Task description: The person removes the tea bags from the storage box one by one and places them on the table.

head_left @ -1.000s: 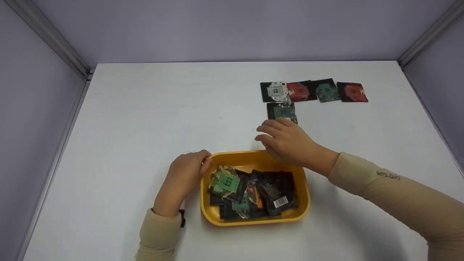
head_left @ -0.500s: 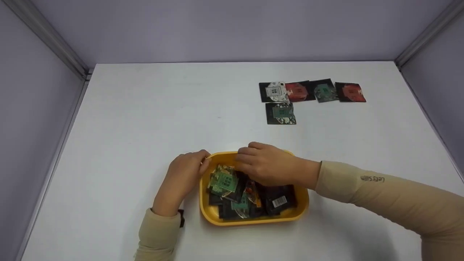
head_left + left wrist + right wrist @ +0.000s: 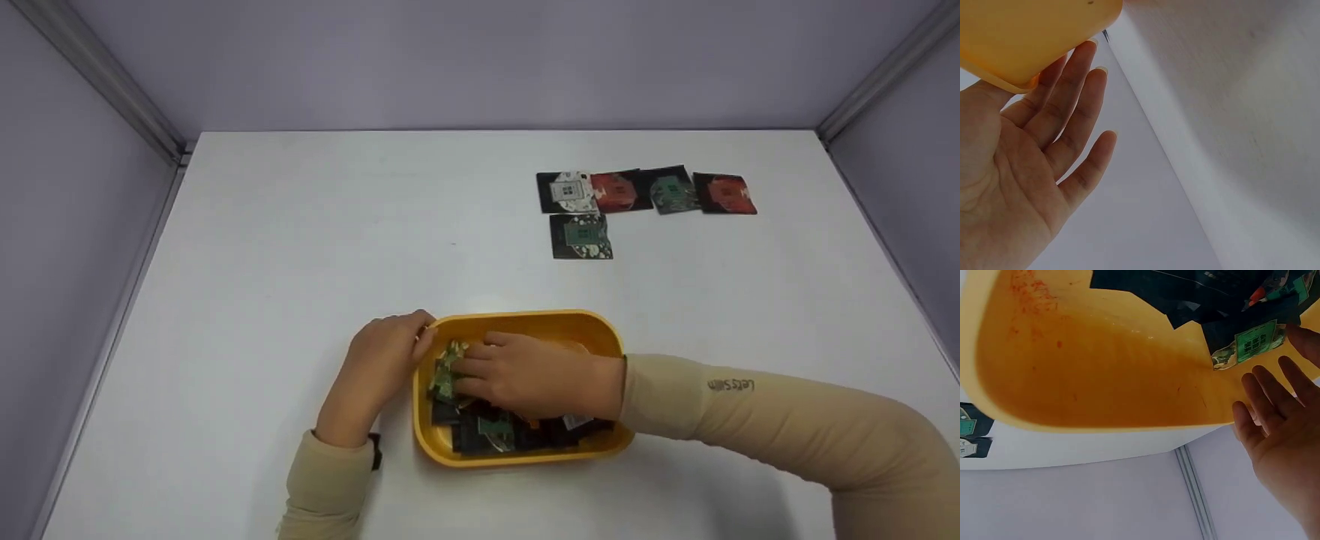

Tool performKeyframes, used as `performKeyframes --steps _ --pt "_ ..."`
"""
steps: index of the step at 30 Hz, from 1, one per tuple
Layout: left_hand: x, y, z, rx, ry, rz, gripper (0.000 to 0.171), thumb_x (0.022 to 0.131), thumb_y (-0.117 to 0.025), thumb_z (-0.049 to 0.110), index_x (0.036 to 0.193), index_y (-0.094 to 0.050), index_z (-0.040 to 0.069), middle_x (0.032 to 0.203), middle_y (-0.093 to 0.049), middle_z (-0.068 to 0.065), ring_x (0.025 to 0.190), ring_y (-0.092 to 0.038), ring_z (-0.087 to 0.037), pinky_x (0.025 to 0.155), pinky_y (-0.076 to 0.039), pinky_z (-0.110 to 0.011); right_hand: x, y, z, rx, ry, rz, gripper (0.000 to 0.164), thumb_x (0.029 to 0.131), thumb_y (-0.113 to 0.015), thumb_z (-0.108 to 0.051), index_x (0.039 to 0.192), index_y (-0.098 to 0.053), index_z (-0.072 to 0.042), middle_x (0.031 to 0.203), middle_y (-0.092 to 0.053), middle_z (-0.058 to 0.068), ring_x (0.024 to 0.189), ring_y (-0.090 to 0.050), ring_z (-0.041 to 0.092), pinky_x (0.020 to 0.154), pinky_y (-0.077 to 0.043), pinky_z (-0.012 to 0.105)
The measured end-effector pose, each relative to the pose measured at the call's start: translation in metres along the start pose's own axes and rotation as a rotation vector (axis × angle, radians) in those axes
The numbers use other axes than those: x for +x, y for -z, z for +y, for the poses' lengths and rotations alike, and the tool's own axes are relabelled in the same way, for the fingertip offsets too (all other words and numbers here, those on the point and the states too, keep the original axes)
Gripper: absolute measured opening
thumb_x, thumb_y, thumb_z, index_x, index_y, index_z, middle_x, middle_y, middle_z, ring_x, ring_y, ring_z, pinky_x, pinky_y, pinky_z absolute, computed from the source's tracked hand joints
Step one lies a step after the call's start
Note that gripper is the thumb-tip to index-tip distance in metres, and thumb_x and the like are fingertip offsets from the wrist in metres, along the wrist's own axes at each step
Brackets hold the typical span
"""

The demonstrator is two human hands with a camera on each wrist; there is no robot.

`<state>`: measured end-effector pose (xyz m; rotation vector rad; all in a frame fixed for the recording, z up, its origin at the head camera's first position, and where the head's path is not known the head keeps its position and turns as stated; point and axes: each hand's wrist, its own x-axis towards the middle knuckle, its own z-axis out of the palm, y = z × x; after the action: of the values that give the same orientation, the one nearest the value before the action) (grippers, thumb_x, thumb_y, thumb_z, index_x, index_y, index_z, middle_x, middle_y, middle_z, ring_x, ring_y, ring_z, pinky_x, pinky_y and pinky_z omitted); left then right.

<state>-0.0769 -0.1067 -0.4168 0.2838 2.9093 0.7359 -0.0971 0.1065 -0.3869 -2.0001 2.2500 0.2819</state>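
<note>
**Green sachet (image 3: 1255, 343) at the right hand (image 3: 517, 375)**

We are locating the green sachet at the left end of the yellow tray (image 3: 540, 326), overlapping the dark sachets (image 3: 469, 436). The right hand is lying over it, fingers loosely extended and thumb standing apart from them. In the right wrist view the thumb is overlapping the sachet's edge; we are not managing to tell whether it is touching. The left hand (image 3: 382, 356) is gripping the tray's far left corner, thumb over the rim, fingers resting along the outside. Beyond the tray, on the white table (image 3: 300, 225), four sachets are lying in a row: a white-labelled sachet (image 3: 568, 192), a red-labelled sachet (image 3: 619, 192), a teal-labelled sachet (image 3: 671, 191) and a second red sachet (image 3: 726, 193). A patterned sachet (image 3: 581, 236) is lying just nearer than the white-labelled one. Tan sleeves (image 3: 712, 401) are covering both forearms.
</note>
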Motion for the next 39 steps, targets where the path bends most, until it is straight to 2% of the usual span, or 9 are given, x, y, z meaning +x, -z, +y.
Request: performKeyframes --steps 4,9,15,24,29,32,36,39 --pt "0.0 0.0 0.0 0.01 -0.007 -0.003 0.023 0.103 -0.056 0.024 0.111 -0.07 0.008 0.098 -0.072 -0.003 0.086 -0.064 -0.021 0.084 -0.052 -0.04 0.004 -0.001 -0.005 -0.016 -0.026 -0.074 0.068 0.084 -0.079 -0.031 0.143 -0.05 -0.012 0.148 -0.047 0.009 0.134 -0.045 0.024 0.11 -0.037 0.037" --pt "0.0 0.0 0.0 0.012 -0.005 -0.002 0.023 0.103 -0.056 0.024 0.111 -0.07 0.008 0.099 -0.072 -0.004 0.087 -0.065 -0.022 0.085 -0.052 -0.041 0.009 -0.005 -0.007 0.028 -0.062 -0.169 0.061 0.094 -0.066 -0.032 0.148 -0.045 -0.014 0.154 -0.04 0.011 0.14 -0.039 0.026 0.113 -0.033 0.039" --pt "0.0 0.001 0.0 0.001 0.001 -0.006 0.025 0.103 -0.056 0.026 0.112 -0.07 0.008 0.1 -0.072 -0.004 0.089 -0.065 -0.022 0.087 -0.051 -0.041 0.012 -0.008 -0.007 0.105 -0.07 -0.222 0.069 0.09 -0.07 -0.033 0.151 -0.043 -0.017 0.155 -0.038 0.009 0.142 -0.037 0.025 0.112 -0.034 0.041" --pt "0.0 0.0 -0.001 -0.008 0.004 -0.01 0.024 0.103 -0.055 0.026 0.111 -0.07 0.009 0.101 -0.072 -0.003 0.09 -0.064 -0.022 0.088 -0.051 -0.041 0.01 -0.007 -0.006 0.059 -0.028 -0.166 0.064 0.093 -0.066 -0.032 0.151 -0.043 -0.017 0.152 -0.042 0.009 0.14 -0.04 0.025 0.111 -0.037 0.04" --pt "0.0 0.0 -0.001 -0.006 0.002 -0.005 0.024 0.103 -0.055 0.026 0.111 -0.07 0.009 0.1 -0.071 -0.003 0.089 -0.064 -0.021 0.087 -0.051 -0.04 0.007 -0.003 -0.006 0.019 0.021 -0.059 0.051 0.099 -0.056 -0.029 0.148 -0.047 -0.017 0.145 -0.052 0.007 0.133 -0.047 0.023 0.107 -0.041 0.038" --pt "-0.001 0.0 0.0 -0.003 -0.007 0.006 0.024 0.103 -0.056 0.026 0.11 -0.07 0.008 0.098 -0.071 -0.003 0.085 -0.063 -0.02 0.083 -0.052 -0.038 0.004 0.0 -0.008 -0.055 0.043 0.01 0.043 0.102 -0.052 -0.026 0.144 -0.052 -0.018 0.138 -0.058 0.003 0.126 -0.053 0.019 0.101 -0.046 0.035" --pt "-0.001 -0.001 -0.001 0.002 -0.021 0.019 0.023 0.102 -0.057 0.026 0.11 -0.07 0.008 0.094 -0.071 -0.003 0.081 -0.061 -0.02 0.08 -0.052 -0.037 -0.001 0.006 -0.008 -0.104 0.042 0.046 0.039 0.101 -0.059 -0.019 0.14 -0.055 -0.018 0.134 -0.061 0.0 0.121 -0.057 0.015 0.099 -0.047 0.034" --pt "-0.001 -0.001 -0.001 0.001 -0.02 0.02 0.023 0.102 -0.057 0.026 0.11 -0.07 0.008 0.095 -0.071 -0.003 0.082 -0.062 -0.02 0.081 -0.052 -0.037 -0.006 0.01 -0.007 -0.092 0.036 0.065 0.042 0.097 -0.066 -0.016 0.138 -0.057 -0.017 0.133 -0.062 0.0 0.119 -0.059 0.015 0.097 -0.048 0.033"
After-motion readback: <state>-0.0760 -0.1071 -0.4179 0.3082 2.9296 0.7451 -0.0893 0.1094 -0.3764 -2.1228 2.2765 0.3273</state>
